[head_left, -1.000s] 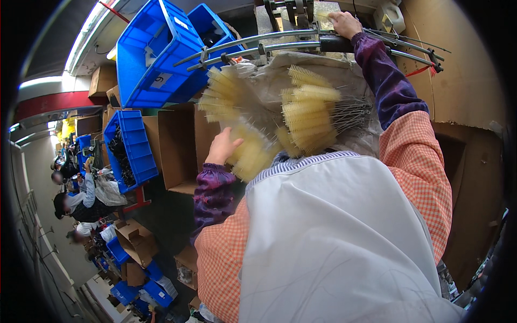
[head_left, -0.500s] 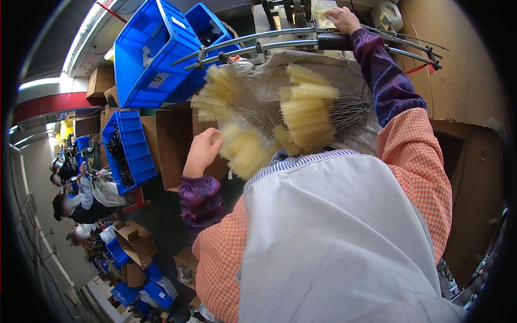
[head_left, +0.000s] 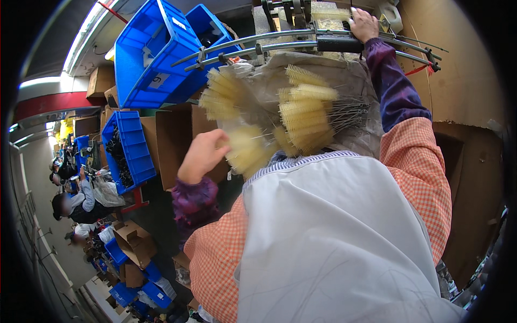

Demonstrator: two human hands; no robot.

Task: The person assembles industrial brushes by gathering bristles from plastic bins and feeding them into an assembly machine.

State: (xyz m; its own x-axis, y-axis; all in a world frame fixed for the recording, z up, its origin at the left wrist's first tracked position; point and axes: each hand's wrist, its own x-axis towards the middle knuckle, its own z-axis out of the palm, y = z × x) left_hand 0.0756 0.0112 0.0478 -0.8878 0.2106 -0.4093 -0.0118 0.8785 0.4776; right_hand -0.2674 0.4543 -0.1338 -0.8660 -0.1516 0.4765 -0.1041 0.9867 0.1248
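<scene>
My left hand (head_left: 203, 156) is closed, thumb and fingertips pinched at the bristle edge of a yellow wire brush (head_left: 247, 151) in the near left pile; the brushes there are blurred. At the far right, my right hand (head_left: 364, 25) is curled at the right end of another yellow brush (head_left: 331, 14), which lies crosswise at a metal machine (head_left: 293, 13). Its fingertips are partly hidden. Between my hands, a fanned pile of yellow brushes (head_left: 308, 116) lies on a grey cloth (head_left: 264, 72), twisted wire handles (head_left: 350, 110) pointing right. More brushes (head_left: 221, 94) sit at the left.
Two curved metal rails (head_left: 285, 47) with a black sleeve (head_left: 339, 43) cross in front of the machine. Blue crates (head_left: 153, 56) stand at the left, above an open cardboard box (head_left: 175, 134). Tall cardboard (head_left: 458, 64) borders the right. Co-workers (head_left: 81, 202) sit far left.
My right hand has moved right, and more of the brush at the machine shows. My left hand has shifted slightly right, further against the near brushes. The left brushes have shifted a little.
</scene>
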